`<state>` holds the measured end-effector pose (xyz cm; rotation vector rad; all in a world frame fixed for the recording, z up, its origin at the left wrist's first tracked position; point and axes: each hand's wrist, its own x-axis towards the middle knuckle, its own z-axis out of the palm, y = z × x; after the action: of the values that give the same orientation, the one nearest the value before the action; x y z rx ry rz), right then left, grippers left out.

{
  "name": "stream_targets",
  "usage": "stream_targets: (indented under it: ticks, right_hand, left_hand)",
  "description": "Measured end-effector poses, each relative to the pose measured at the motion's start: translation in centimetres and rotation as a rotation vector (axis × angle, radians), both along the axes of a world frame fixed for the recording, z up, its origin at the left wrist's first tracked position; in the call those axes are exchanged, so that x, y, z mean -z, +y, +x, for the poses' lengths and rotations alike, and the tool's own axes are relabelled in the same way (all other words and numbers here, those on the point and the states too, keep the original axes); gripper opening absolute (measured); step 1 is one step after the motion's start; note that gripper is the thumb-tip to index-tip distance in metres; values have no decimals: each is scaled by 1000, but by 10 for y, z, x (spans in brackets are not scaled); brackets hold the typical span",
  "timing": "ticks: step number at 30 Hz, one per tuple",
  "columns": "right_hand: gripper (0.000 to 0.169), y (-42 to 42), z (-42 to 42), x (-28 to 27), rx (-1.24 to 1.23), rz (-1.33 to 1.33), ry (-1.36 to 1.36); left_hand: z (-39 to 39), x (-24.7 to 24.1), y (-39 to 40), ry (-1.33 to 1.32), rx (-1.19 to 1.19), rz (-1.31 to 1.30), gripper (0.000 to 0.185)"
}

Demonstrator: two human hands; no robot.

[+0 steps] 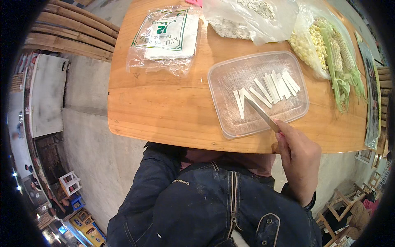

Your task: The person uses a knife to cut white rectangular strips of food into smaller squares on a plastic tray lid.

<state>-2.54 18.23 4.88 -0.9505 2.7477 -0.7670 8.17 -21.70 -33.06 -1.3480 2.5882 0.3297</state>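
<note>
My right hand (298,151) grips a kitchen knife by its handle. The narrow steel knife blade (262,113) slants up and left, its tip touching the white strips on a scratched, clear plastic container (222,103). Several thin, flat strips (274,88) lie fanned out at the container's right. A smaller group of strips (239,103) is to the left, by the knife tip. My left hand is out of view; the dark left sleeve (154,173) runs down to the table's edge, which hides its end.
A plastic packet of pale square sheets (172,34), bearing print, lies at the table's (154,108) far left. Beyond the container sits a translucent bag (237,24) with whitish pieces. To its right are bagged corn kernels (311,46) and stripped corn cobs with husks (342,61).
</note>
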Motion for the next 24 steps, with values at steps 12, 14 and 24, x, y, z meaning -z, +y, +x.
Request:
stream_targets:
  ticks: [12, 14, 24]
  right_hand:
    - [28, -3, 2, -7, 201, -96, -146]
    - [29, -4, 5, -9, 222, -101, -197]
    - [32, -3, 17, -11, 249, -120, -121]
  left_hand:
    - [2, -4, -12, -1, -1, 20, 36]
    - [-3, 0, -13, 3, 14, 25, 36]
    - [-2, 3, -16, 39, 17, 34, 36]
